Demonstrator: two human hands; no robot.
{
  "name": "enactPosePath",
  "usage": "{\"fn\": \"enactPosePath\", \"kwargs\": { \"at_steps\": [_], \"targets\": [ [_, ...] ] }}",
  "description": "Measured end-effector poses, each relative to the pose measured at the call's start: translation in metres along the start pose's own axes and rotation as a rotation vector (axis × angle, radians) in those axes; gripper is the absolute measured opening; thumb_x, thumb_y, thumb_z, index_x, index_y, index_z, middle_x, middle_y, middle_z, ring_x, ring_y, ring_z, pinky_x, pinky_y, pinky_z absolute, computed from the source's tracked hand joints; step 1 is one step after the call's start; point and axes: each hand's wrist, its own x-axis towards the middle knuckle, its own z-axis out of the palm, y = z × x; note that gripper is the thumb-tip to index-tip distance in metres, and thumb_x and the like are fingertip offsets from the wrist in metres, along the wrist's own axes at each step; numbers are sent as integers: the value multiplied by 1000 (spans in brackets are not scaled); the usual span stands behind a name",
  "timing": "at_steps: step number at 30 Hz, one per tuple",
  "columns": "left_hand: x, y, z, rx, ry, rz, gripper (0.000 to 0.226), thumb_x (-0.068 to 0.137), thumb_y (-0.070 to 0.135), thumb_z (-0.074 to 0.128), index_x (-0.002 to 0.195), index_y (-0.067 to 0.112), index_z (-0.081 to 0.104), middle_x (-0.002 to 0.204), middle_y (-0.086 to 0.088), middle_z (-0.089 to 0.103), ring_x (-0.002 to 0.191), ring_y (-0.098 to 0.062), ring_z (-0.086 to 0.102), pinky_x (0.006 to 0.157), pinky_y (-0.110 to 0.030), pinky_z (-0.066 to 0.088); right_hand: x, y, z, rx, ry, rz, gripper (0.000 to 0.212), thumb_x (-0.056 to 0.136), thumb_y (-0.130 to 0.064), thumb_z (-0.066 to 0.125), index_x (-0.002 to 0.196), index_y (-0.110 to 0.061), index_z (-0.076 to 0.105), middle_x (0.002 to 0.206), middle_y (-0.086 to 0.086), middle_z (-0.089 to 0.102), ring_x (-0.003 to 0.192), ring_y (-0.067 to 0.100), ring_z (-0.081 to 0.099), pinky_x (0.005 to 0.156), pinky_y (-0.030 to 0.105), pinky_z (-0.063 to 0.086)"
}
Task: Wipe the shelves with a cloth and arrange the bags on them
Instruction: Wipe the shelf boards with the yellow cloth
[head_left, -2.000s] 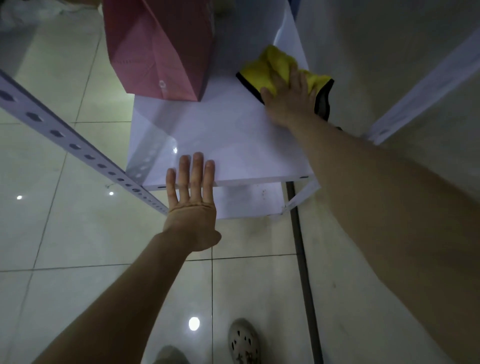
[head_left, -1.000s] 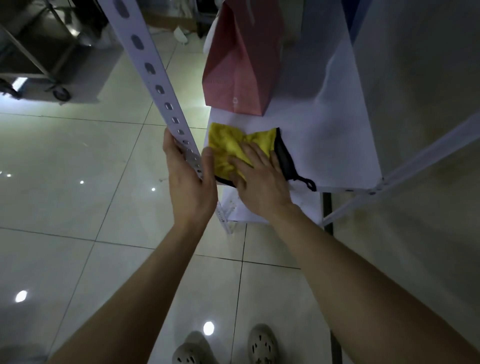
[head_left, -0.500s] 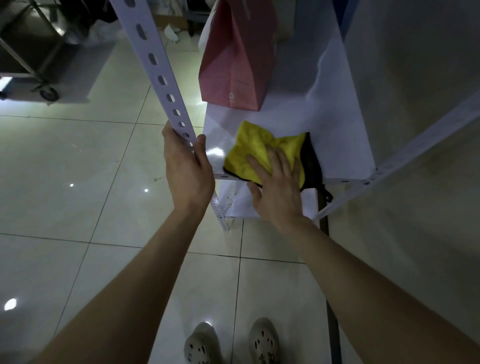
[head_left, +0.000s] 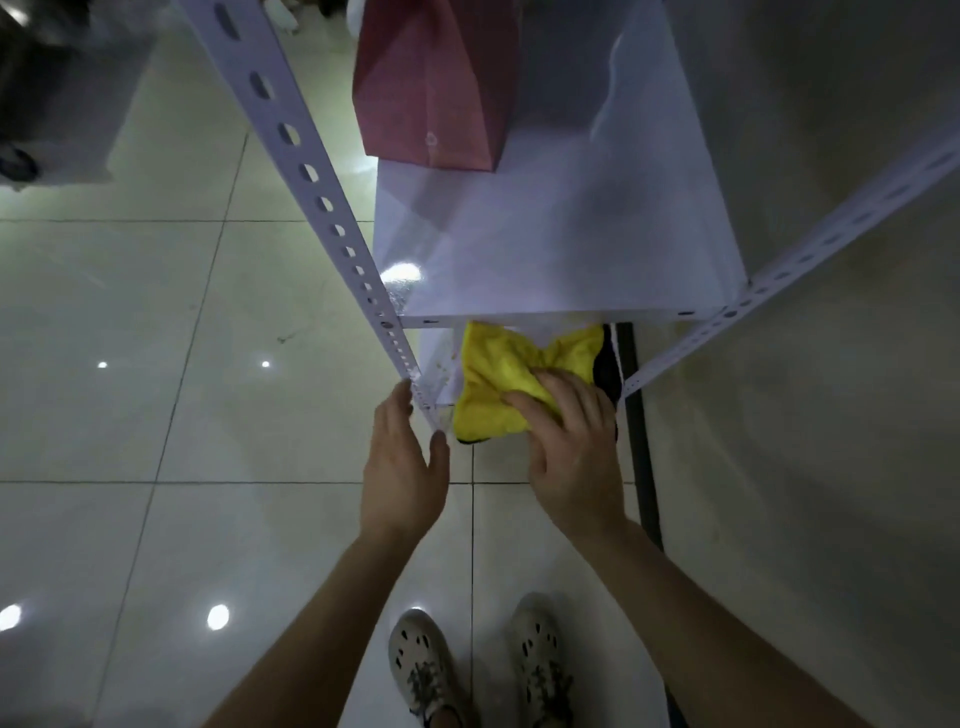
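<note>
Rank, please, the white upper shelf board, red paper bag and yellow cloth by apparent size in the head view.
1. White upper shelf board.
2. Red paper bag, cropped at the top.
3. Yellow cloth, partly under the right hand.

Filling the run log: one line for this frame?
step: wiping lower shelf | right hand: presses yellow cloth | left hand: touches upright post | red bag: on upper shelf
</note>
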Motion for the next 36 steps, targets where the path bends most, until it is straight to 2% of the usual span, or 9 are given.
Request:
{"fn": "enactPosePath", "kwargs": {
  "at_steps": [4, 7, 12, 19, 22, 27, 31, 34, 36],
  "targets": [
    [-15, -28, 3, 123, -247, -19, 56, 101, 12, 70, 153, 8, 51, 148, -11, 57, 132, -31, 62, 102, -42, 55, -33, 4, 13, -11, -150, 159, 45, 95, -8, 61, 137, -21, 67, 143, 8, 57, 132, 37, 53, 106, 59, 44],
    [-17, -37, 3, 161, -299, -6, 54, 102, 15, 68, 153, 11, 53, 149, -8, 58, 133, -28, 61, 101, -42, 55, -37, 6, 19, -21, -168, 207, 48, 94, -7, 68, 139, -23, 66, 143, 5, 56, 132, 34, 53, 107, 58, 45],
    [-13, -50, 16, 293, -366, 94, 52, 103, 18, 66, 152, 10, 54, 147, -10, 59, 129, -31, 62, 100, -41, 54, -30, 20, 39, -18, -187, 266, 49, 95, -4, 68, 141, -20, 66, 144, 6, 56, 136, 32, 52, 109, 56, 45],
    [-10, -67, 64, 406, -337, 162, 49, 100, 15, 68, 147, 5, 58, 141, -16, 63, 120, -38, 64, 98, -50, 55, -43, 61, 70, 45, -223, 215, 43, 97, -4, 64, 138, -17, 68, 145, 10, 58, 136, 37, 52, 111, 56, 42],
    [-21, -80, 96, 410, -311, 167, 46, 99, 14, 69, 143, 5, 61, 136, -15, 65, 115, -39, 66, 93, -50, 57, -62, 82, 84, 46, -249, 192, 49, 95, -4, 67, 142, -19, 65, 146, 9, 56, 137, 35, 50, 113, 55, 41],
    [-20, -116, 141, 449, -296, 175, 48, 102, 19, 65, 148, 10, 57, 144, -10, 61, 121, -34, 64, 98, -47, 55, -68, 114, 125, 6, -278, 129, 50, 99, -12, 63, 147, -23, 58, 147, 7, 52, 135, 33, 49, 109, 54, 43],
    [-2, -135, 165, 495, -284, 219, 49, 103, 23, 64, 151, 14, 55, 148, -7, 58, 125, -32, 63, 97, -46, 55, -78, 134, 144, -12, -202, 60, 45, 98, -11, 64, 143, -19, 62, 143, 11, 55, 130, 38, 53, 103, 56, 46],
    [-2, -146, 176, 493, -165, 220, 46, 101, 21, 67, 145, 13, 59, 140, -7, 62, 119, -35, 65, 87, -47, 58, -78, 143, 152, -50, -158, -7, 44, 97, -10, 66, 140, -17, 64, 141, 12, 57, 127, 39, 54, 100, 56, 47],
    [-12, -147, 183, 510, -151, 237, 48, 99, 22, 68, 146, 14, 58, 140, -7, 62, 119, -35, 64, 87, -46, 58, -77, 142, 150, -88, -127, -41, 45, 95, -10, 67, 139, -18, 65, 140, 12, 57, 128, 38, 54, 100, 56, 46]
  ]
}}
